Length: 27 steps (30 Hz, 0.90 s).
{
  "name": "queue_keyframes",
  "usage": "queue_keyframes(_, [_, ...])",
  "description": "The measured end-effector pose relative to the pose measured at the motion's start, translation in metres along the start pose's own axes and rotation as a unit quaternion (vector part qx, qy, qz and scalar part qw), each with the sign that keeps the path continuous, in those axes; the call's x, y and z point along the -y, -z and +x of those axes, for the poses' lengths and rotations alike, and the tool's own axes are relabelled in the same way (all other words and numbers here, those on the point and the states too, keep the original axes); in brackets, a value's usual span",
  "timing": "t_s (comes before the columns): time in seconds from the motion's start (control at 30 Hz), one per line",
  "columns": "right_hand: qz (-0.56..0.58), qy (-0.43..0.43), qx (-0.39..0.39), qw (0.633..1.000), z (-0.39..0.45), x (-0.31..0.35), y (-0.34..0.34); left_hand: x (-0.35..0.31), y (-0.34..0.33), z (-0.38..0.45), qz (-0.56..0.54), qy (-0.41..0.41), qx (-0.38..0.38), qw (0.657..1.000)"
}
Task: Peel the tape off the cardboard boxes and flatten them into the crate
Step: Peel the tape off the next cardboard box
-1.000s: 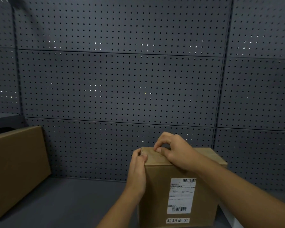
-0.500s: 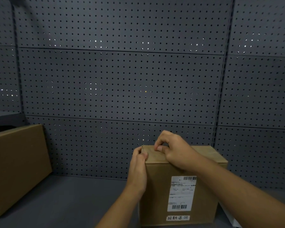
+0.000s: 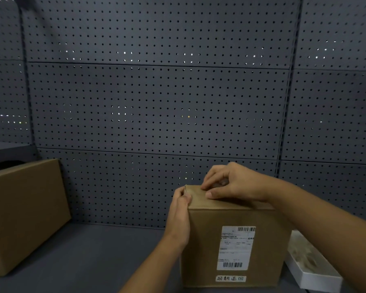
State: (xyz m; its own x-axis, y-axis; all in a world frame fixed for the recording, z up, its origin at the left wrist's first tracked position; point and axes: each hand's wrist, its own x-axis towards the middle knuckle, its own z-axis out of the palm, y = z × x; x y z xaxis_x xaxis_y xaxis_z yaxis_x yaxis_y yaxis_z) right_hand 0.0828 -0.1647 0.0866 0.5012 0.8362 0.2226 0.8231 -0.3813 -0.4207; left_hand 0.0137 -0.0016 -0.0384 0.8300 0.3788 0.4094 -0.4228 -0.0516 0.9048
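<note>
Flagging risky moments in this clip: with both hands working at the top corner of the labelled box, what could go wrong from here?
1. The left hand pinches a small tape end at the labelled box corner; so short a tab may tear or slip free.
2. The right hand only presses on the top; a hard pull could tip or slide the box toward the white tray beside it.
3. The light is dim, so the tape edge is hard to see.

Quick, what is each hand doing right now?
Left hand: holds the top left corner of the brown cardboard box with the white shipping label.
Right hand: fingers curled on the box's top, picking at it; tape itself not discernible.
</note>
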Motion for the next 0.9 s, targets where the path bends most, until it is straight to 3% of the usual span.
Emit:
queue_keyframes(0.23, [-0.154,0.016,0.036,0.987,0.015,0.019,0.0,0.006,-0.001,0.001,0.009,0.003,-0.023,1.0])
queue_keyframes(0.9, [-0.242,0.006,-0.025,0.97,0.022,0.021,-0.014,0.015,0.0,0.006,0.019,0.0,-0.021,1.0])
